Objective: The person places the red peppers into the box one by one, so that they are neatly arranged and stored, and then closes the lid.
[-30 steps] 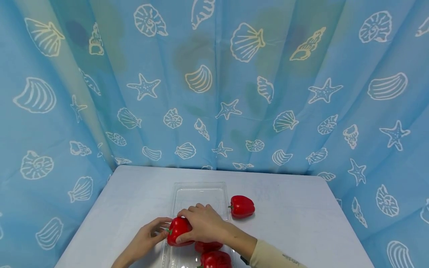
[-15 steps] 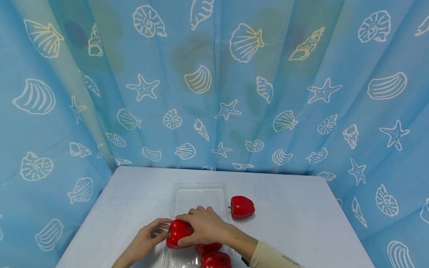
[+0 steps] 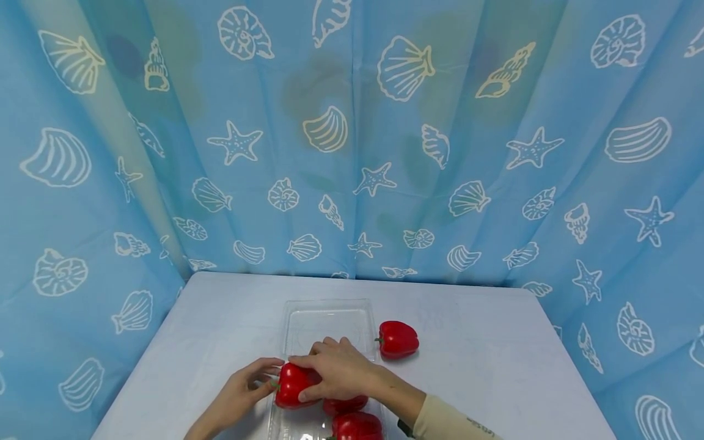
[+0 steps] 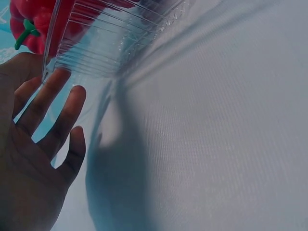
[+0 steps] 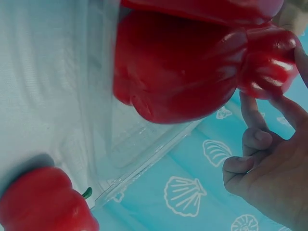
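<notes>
At the lower middle of the frame, our right hand (image 3: 341, 370) grips a glossy red bell pepper with a short green stem (image 3: 295, 385), fingers spread over its top and right side. The pepper sits at the left side of a clear ribbed plastic tray (image 3: 286, 425), its stem pointing left. Our left hand (image 3: 239, 391) grips nothing: its fingers are parted and loosely bent at the tray's left edge, the thumb near the stem. Whether they touch the pepper we cannot tell.

To the right of the held pepper lie a second red bell pepper (image 3: 345, 406), partly under our right hand, and a third one, cut off by the bottom edge (image 3: 357, 426). A fourth red bell pepper (image 3: 398, 340) lies on the white cloth-covered tabletop (image 3: 484, 360), right of centre.

We judge the step to be settling the held pepper. To do it well, we would press gently down and rightward until it nests against its neighbours, steady the thin tray wall with the left fingers, and release only once nothing rolls.
</notes>
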A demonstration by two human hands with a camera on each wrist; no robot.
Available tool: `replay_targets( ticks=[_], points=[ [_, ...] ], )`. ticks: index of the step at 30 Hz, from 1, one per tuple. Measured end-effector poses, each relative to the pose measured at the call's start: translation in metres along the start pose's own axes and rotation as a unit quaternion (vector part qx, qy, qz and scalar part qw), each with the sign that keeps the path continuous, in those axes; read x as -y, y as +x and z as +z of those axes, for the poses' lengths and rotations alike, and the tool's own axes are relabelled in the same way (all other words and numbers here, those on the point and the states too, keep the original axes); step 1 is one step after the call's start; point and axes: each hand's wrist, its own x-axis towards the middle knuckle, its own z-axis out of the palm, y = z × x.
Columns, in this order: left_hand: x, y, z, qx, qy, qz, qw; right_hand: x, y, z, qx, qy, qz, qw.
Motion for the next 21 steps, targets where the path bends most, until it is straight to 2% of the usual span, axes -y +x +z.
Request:
replay_targets(
  ticks=[8,14,21],
  points=[
    [0.0000,0.0011,0.0014,0.004,0.001,0.011,0.9999,0.0049,0.0028,0.0038,0.013,-0.036,0.011,0.9992],
    [-0.0021,0.0015,0.0009,0.004,-0.002,0.001,1.0000,0.0037,0.0044,0.0065,0.009,-0.038,0.021,0.9990],
    [-0.0014,0.0009,0.0007,0.030,-0.016,0.003,0.9994,0.0017,0.0051,0.0087,0.002,-0.028,0.025,0.9993]
  ],
)
